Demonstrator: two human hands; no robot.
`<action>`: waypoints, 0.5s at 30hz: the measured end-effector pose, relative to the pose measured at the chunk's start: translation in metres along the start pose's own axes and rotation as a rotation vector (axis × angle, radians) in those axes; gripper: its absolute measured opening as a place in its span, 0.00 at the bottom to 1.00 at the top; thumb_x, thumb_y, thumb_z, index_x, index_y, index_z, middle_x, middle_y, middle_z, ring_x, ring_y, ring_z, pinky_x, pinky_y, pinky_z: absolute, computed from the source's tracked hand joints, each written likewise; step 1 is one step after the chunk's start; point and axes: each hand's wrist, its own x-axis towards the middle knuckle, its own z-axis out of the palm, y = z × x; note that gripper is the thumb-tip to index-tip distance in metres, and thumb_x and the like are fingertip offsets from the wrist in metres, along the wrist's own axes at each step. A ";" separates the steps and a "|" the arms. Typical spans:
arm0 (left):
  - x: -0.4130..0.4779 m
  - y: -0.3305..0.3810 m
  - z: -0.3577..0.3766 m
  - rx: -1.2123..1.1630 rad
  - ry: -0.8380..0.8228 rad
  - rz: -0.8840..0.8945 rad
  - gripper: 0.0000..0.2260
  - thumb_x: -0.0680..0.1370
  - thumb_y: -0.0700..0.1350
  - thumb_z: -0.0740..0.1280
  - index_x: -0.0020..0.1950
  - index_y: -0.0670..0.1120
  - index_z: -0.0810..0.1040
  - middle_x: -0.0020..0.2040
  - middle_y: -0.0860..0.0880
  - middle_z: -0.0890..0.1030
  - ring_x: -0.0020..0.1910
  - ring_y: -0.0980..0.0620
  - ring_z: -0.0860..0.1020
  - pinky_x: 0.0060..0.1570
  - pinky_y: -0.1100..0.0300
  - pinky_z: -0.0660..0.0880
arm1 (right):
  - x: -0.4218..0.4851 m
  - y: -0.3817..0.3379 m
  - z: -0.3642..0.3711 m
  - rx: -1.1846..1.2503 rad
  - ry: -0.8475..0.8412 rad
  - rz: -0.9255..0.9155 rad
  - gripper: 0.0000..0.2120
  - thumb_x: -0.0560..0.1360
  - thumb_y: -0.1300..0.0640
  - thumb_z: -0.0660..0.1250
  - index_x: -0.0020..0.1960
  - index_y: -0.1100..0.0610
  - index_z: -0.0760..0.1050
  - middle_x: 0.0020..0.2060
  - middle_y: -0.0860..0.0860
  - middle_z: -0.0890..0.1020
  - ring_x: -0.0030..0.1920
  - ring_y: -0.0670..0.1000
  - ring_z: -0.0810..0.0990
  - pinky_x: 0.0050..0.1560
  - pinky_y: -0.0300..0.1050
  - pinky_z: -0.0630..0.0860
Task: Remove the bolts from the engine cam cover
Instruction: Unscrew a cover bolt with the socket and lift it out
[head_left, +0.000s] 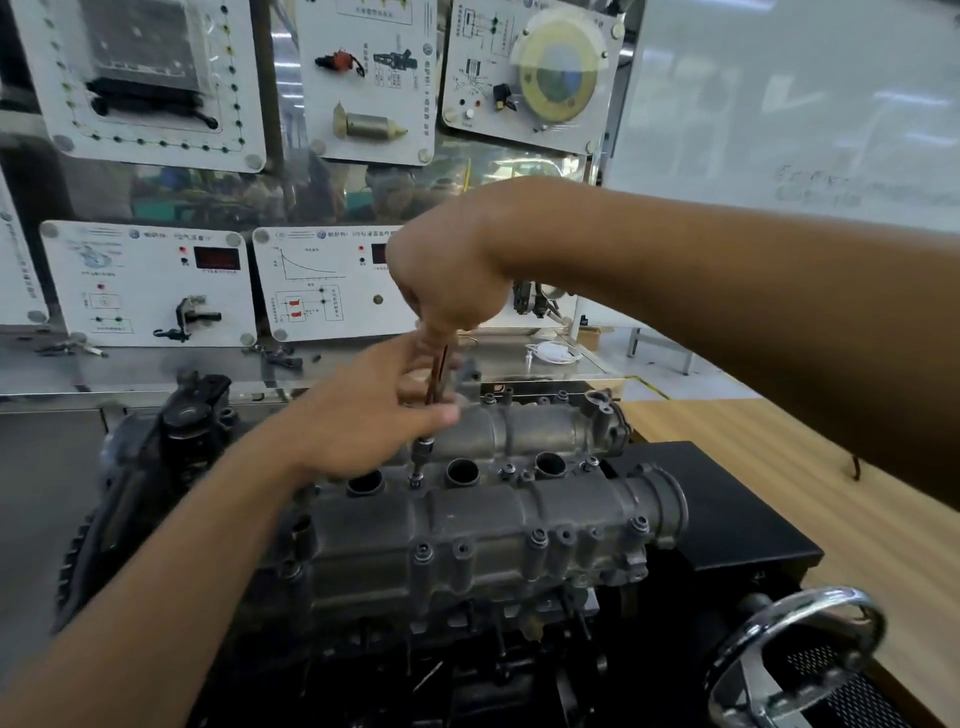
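Closest to the lens sits a shiny chrome handwheel (831, 597), well below and to the right of the fingers and no part of the job. Above it, the grey cast-metal engine cam cover (493, 530) lies on a black stand (727, 509) beside the pale wooden bench (779, 457).

The right hand (447, 275) has its fingers curled tight round the top of a long driver with a dark red shaft (439, 371), held upright. Just beneath, the left hand (374, 415) pinches that shaft between thumb and fingers to steady it. Straight below the left fingers, the driver's silver socket end sits on a small steel bolt (415, 480) in the centre row, between two round plug wells.

I judge the task to be somewhere in its early or middle part. This bolt is being worked and is not yet out (how far it has backed off is unclear). Other bolt heads (508, 471) show to the right of the fingers in the centre row, and more along the near edge below them, so several remain. The far row beyond the fingers is too blurred to count.
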 end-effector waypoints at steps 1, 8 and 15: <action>-0.002 -0.001 -0.005 -0.049 -0.102 0.023 0.16 0.77 0.44 0.71 0.59 0.60 0.74 0.55 0.61 0.83 0.53 0.63 0.82 0.58 0.58 0.77 | -0.001 -0.001 0.000 -0.004 0.005 -0.002 0.13 0.74 0.46 0.72 0.48 0.56 0.82 0.44 0.53 0.84 0.47 0.54 0.83 0.45 0.47 0.78; 0.005 0.007 0.013 0.548 0.508 0.046 0.25 0.64 0.71 0.69 0.29 0.50 0.71 0.26 0.54 0.75 0.27 0.56 0.74 0.29 0.60 0.68 | 0.004 0.000 -0.005 0.085 -0.080 0.035 0.19 0.73 0.39 0.70 0.36 0.54 0.80 0.31 0.47 0.79 0.28 0.50 0.72 0.33 0.41 0.70; 0.003 0.003 -0.003 0.317 0.256 0.094 0.10 0.70 0.54 0.76 0.38 0.51 0.78 0.32 0.51 0.83 0.34 0.53 0.82 0.37 0.53 0.79 | -0.002 -0.003 -0.001 -0.004 0.059 -0.001 0.18 0.70 0.43 0.75 0.53 0.54 0.81 0.50 0.52 0.84 0.48 0.54 0.82 0.47 0.47 0.78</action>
